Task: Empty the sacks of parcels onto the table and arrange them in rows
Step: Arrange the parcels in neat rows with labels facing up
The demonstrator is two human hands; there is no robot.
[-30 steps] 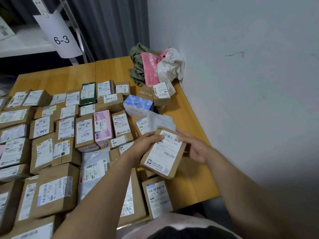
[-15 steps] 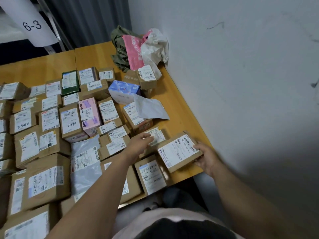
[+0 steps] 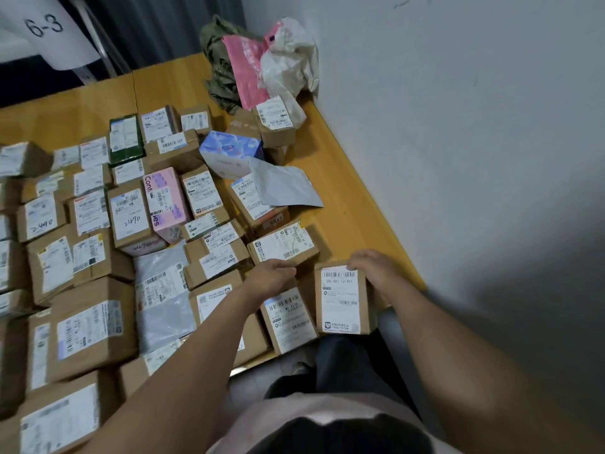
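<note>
While parcels (image 3: 131, 217) lie in rows across the table (image 3: 353, 208), my left hand (image 3: 273, 278) curls at the near edge of a skewed box (image 3: 283, 245), and I cannot tell whether it grasps; my right hand (image 3: 373, 270) grips the near box (image 3: 342, 298) at the table's front edge.

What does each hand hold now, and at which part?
The right hand grips the labelled cardboard parcel at its far right corner. Whether the left hand holds anything cannot be told.
</note>
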